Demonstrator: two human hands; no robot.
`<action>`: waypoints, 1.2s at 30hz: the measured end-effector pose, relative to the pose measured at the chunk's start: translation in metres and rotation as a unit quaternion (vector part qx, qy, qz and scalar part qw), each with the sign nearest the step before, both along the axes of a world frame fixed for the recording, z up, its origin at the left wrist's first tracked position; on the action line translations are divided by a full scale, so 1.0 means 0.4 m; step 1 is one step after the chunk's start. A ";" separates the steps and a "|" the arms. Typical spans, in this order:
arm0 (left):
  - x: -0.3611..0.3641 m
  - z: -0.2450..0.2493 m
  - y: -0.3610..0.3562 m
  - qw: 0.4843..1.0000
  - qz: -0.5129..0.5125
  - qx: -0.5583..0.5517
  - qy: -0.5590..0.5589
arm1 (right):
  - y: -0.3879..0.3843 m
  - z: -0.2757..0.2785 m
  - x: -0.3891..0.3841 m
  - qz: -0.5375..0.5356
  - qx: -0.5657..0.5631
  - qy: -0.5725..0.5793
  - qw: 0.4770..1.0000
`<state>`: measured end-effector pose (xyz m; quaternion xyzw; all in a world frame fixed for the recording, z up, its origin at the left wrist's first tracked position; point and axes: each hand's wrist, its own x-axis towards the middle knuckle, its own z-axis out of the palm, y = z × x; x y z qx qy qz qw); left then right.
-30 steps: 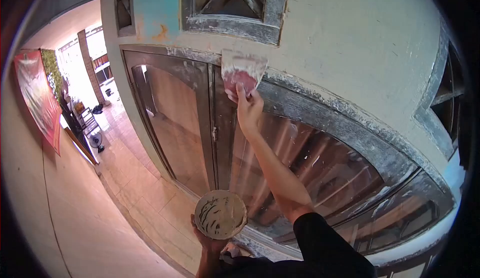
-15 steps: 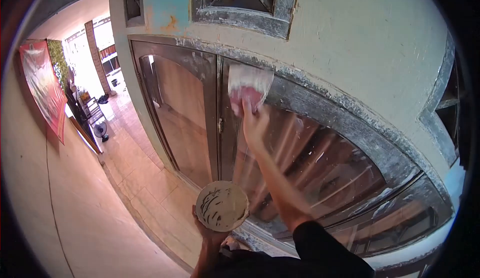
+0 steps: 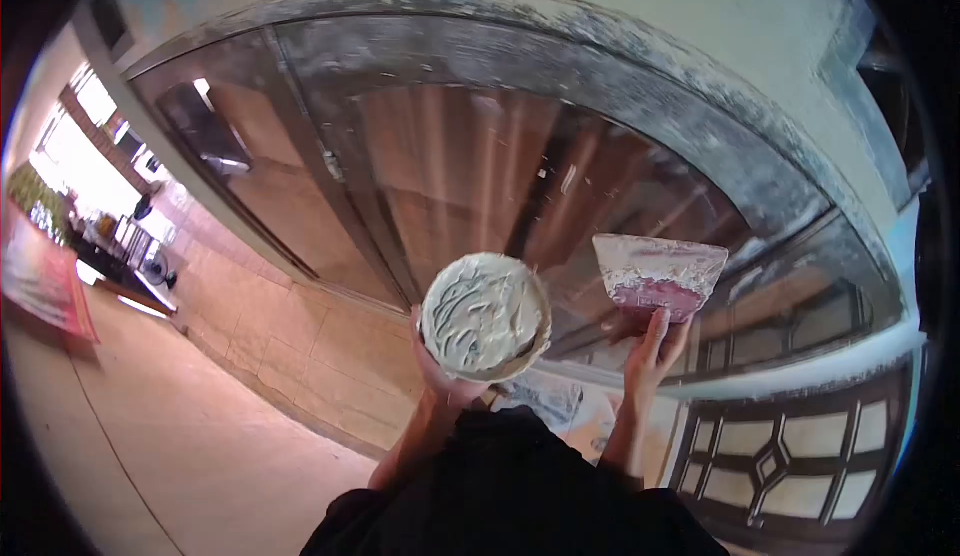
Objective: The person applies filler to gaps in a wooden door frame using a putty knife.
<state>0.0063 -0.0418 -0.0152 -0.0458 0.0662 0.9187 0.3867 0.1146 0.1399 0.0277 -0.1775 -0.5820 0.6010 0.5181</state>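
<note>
My left hand [image 3: 437,371] is wrapped round the side of a round tub of putty [image 3: 487,316], held in front of my body. Pale putty with swirled ridges fills the tub, and some is caked on its rim. Out to the right, my right hand [image 3: 655,356] grips a wide putty knife [image 3: 662,274] by its reddish lower part. White putty coats the blade, whose broad edge points up and away from me. Between the knife and the tub there is a gap. Ahead stands a dark wooden door frame [image 3: 380,51] with whitish patches, apart from both hands.
Glass door panes [image 3: 450,176] with curtains behind them curve across the view. A patterned dark door [image 3: 780,466] is at lower right. On the left, a tiled floor [image 3: 290,326] leads past a fan [image 3: 155,268] towards a bright opening.
My right hand has come down from the upper door frame to the right of the tub, still gripping the putty knife. The view has tilted down and turned right.
</note>
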 end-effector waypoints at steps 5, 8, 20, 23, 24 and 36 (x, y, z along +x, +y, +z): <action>0.030 0.024 0.087 0.993 -0.113 0.032 0.011 | -0.004 0.071 0.138 0.070 -0.027 -0.105 0.992; 0.028 0.010 0.090 0.985 -0.167 0.044 0.009 | -0.032 0.064 0.148 0.005 0.013 -0.150 0.989; 0.054 -0.017 0.118 0.982 -0.187 0.015 0.006 | -0.041 -0.007 0.089 0.071 -0.037 -0.193 0.978; 0.045 -0.015 0.114 0.985 -0.170 0.010 -0.005 | -0.038 -0.012 0.079 0.098 -0.108 -0.163 0.976; 0.041 -0.020 0.114 0.987 -0.161 0.015 -0.003 | -0.034 -0.006 0.078 0.093 -0.118 -0.147 0.978; -0.001 -0.015 0.103 0.994 -0.097 0.043 0.014 | -0.014 -0.043 0.032 0.066 -0.058 -0.138 0.987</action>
